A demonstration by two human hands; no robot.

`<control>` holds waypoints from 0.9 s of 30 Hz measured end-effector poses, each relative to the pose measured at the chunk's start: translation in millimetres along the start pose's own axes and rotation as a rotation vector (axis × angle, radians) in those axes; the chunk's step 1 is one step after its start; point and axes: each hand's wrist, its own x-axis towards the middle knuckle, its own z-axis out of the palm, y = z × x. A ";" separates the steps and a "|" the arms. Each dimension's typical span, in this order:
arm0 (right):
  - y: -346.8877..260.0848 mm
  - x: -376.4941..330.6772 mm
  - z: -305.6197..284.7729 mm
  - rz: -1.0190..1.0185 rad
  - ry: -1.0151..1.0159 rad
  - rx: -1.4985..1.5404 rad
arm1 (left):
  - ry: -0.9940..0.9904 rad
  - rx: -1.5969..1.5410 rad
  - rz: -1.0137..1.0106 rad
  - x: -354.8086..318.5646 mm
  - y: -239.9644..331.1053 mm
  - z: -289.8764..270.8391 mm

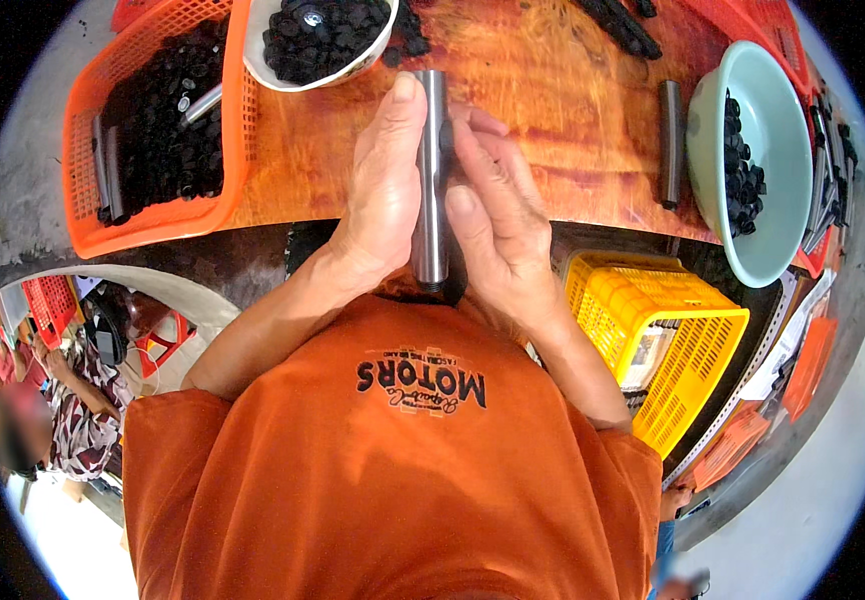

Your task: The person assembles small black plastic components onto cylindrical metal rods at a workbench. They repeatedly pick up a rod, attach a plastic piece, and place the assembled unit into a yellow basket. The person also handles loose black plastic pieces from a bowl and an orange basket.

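Note:
A shiny metal tube stands lengthwise between my two hands above the table's near edge, its lower end pointing toward my chest. My left hand presses its palm side along the tube, with the thumb near the top end. From the other side, my right hand rests its fingertips against the tube, fingers bent and slightly apart. A dark strip shows along the tube's right side by those fingertips; I cannot make out whether it is a separate piece.
At left, an orange basket holds small black pieces and tubes. A white bowl of black pieces sits beside it. Rightward are a dark tube, a pale green basin and, lower, a yellow crate. Other people work behind.

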 end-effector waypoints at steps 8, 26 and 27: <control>-1.4 -7.1 1.6 0.017 -0.007 -0.040 | 0.033 0.224 -0.012 -4.5 0.2 0.3; -2.5 -21.0 3.6 0.084 0.083 0.187 | 0.086 0.301 0.029 -14.7 -2.1 15.3; -4.6 -24.4 5.1 0.121 0.097 0.226 | 0.078 0.293 0.000 -14.8 -3.1 16.8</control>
